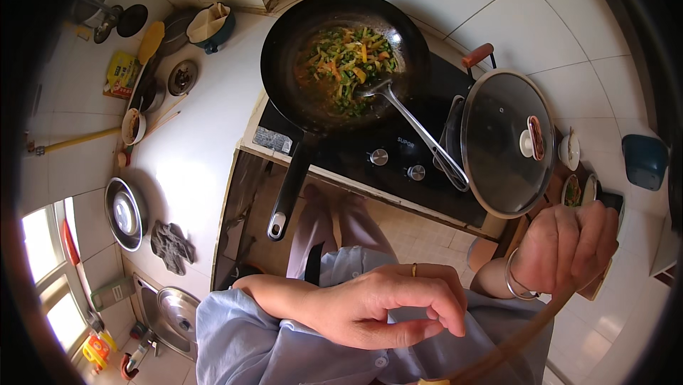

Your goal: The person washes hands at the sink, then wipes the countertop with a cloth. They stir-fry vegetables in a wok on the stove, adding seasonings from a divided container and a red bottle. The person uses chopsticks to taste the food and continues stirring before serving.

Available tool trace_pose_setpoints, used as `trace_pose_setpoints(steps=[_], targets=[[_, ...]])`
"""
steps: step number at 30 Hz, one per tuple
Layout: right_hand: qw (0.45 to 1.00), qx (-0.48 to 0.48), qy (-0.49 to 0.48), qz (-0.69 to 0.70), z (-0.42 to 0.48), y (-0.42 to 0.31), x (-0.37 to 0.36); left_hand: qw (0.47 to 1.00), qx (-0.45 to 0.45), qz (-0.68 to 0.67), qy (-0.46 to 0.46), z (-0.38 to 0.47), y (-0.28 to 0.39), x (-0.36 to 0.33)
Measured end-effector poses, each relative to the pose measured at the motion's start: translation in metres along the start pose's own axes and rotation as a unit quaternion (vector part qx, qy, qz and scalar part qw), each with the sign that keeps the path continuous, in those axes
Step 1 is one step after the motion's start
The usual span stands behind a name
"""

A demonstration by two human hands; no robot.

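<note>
My right hand (566,249), with a bangle at the wrist, is closed around wooden chopsticks (512,338). Their tips reach toward the bottom edge, close to the camera, with a yellowish piece of food (435,382) there, partly cut off. Across my front, my left hand (397,302) hangs palm down with loosely bent fingers and nothing in it. Ahead, a black wok (283,59) sits on the gas stove (341,155), holding cooked, shredded green and orange vegetables (347,65). A metal spatula (421,129) rests with its blade in the food and its handle over the stove.
A glass lid (501,139) leans upright right of the wok. The wok's handle (288,198) juts past the stove edge toward me. On the left counter are a steel basin (125,214), a grey cloth (172,246) and a small bowl (133,126). A sink (155,299) lies lower left.
</note>
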State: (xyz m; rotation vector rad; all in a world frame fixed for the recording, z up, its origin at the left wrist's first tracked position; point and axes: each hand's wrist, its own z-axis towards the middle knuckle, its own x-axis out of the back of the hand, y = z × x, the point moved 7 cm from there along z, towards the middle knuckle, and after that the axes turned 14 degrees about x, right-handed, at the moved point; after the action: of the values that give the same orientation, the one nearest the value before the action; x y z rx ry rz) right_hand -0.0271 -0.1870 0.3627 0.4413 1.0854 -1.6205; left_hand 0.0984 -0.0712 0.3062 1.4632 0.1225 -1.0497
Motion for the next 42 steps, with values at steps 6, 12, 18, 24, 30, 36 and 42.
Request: trace_pose_setpoints(steps=[6,12,18,24,30,36,42], targets=[[0.995,0.041,0.007,-0.085,-0.005,-0.005,0.006,1.000,-0.010,0.014,-0.002,0.000,-0.004,-0.004],[0.852,0.080,-0.088,-0.510,-0.013,0.015,0.016,0.999,0.033,0.010,-0.008,0.000,-0.014,-0.004],[0.578,0.135,-0.310,-0.743,0.001,0.020,-0.013,0.998,0.015,0.051,0.032,-0.012,-0.006,0.004],[0.397,-0.137,-0.495,-0.761,-0.013,0.093,0.065,0.910,-0.029,0.180,0.372,-0.085,0.015,0.074],[0.242,-0.265,-0.563,-0.744,-0.047,0.106,0.139,0.738,0.047,0.337,0.583,-0.175,-0.024,0.172],[0.221,-0.247,-0.623,-0.708,0.009,0.102,0.085,0.871,0.198,-0.083,0.442,-0.167,-0.106,0.185],[0.141,-0.195,-0.626,-0.742,0.006,0.179,0.088,0.871,0.252,-0.056,0.418,-0.164,-0.102,0.187]])
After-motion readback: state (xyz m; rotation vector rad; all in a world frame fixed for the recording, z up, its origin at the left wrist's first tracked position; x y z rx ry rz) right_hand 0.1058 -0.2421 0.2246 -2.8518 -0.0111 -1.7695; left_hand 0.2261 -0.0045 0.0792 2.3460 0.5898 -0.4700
